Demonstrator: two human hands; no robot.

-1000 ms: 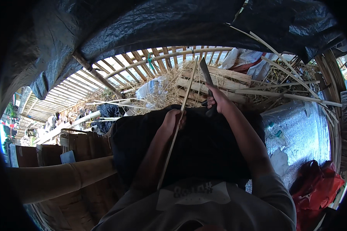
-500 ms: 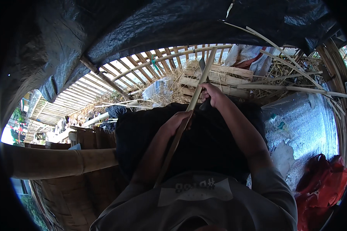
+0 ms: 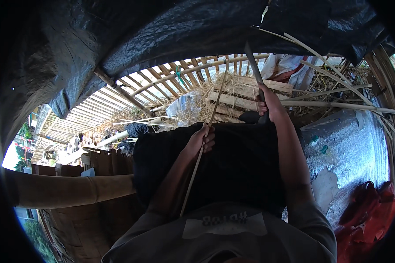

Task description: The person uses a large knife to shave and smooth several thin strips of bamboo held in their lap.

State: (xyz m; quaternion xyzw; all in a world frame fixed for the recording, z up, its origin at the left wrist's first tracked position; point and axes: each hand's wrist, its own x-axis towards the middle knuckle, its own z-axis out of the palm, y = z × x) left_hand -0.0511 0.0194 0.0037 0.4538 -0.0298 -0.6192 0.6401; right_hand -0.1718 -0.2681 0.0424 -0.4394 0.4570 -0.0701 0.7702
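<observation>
My left hand is closed around a long, thin bamboo strip. The strip slants from my chest up past my knees, its narrow edge turned toward me. In my right hand is a large knife with a long dark blade, gripped by its handle and pointing up and away. Blade and strip are apart, with a gap of straw and slats seen between them. Both hands are over my dark-clothed lap.
Wooden slats lie among straw beyond my knees. A thick bamboo pole runs in from the left. To the right are a silvery sheet, a red plastic bag and long bamboo strips. A dark tarp hangs overhead.
The knife in my right hand has moved right, away from the bamboo strip. My left hand has turned the strip from its broad face to its thin edge.
</observation>
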